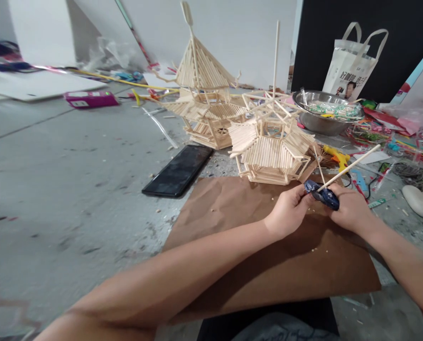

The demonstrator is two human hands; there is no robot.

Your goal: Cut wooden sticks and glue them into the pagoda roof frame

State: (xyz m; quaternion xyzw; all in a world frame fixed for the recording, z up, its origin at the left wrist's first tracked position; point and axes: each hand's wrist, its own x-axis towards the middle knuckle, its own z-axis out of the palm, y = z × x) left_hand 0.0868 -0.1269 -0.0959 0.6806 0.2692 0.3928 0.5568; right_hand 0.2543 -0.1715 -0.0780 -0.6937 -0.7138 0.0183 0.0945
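Over the brown paper, my left hand [289,213] closes around one end of a small dark blue tool [328,198]. My right hand [351,208] grips the other end of it. A thin wooden stick [353,165] runs from the blue tool up to the right. The tool's exact kind is hidden by my fingers. Just beyond my hands stands a small wooden-stick model building [268,154] with an open top frame and one tall upright stick [276,59]. Behind it rises a taller model tower [204,66] with a pointed roof.
Brown paper [214,208] covers the floor before me. Left of the models lies a black phone [179,171], with a purple box [90,99] farther off. To the right are a yellow glue gun [337,157], a metal bowl [321,124], a white bag [349,66] and scattered craft bits.
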